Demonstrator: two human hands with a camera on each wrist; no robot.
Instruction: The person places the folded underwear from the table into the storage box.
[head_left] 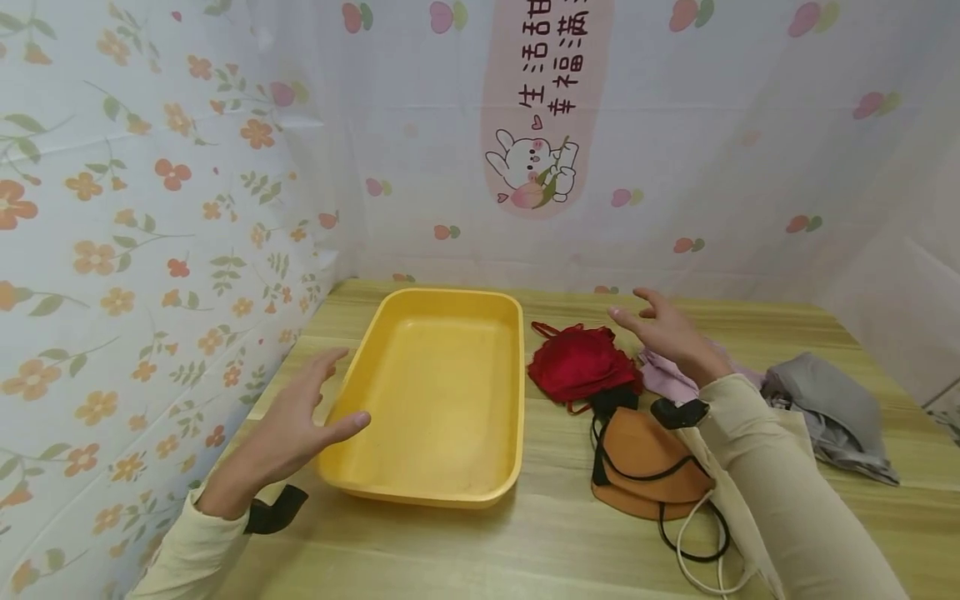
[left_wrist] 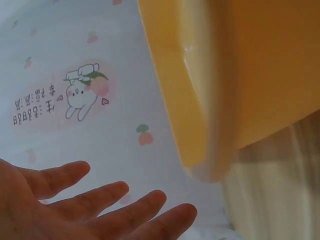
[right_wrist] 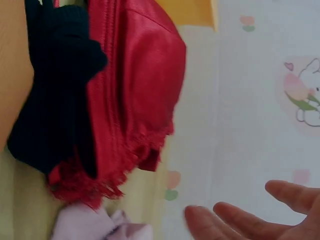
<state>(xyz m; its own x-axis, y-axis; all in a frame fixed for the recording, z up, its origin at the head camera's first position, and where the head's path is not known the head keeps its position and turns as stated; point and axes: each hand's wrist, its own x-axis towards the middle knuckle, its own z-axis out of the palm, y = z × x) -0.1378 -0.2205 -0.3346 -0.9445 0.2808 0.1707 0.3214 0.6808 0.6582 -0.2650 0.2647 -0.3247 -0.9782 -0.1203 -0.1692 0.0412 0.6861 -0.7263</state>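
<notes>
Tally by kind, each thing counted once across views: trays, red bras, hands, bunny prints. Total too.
Yellow tray: 1
Red bra: 1
Hands: 2, left hand and right hand
Bunny print: 1
Total: 5

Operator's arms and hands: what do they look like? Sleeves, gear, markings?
Left hand and right hand: no gloves. Left sleeve and right sleeve: long, plain, pale cream. Each wrist has a dark attachment: left attachment, curved; right attachment, partly hidden. No lettering visible on the sleeves.
</notes>
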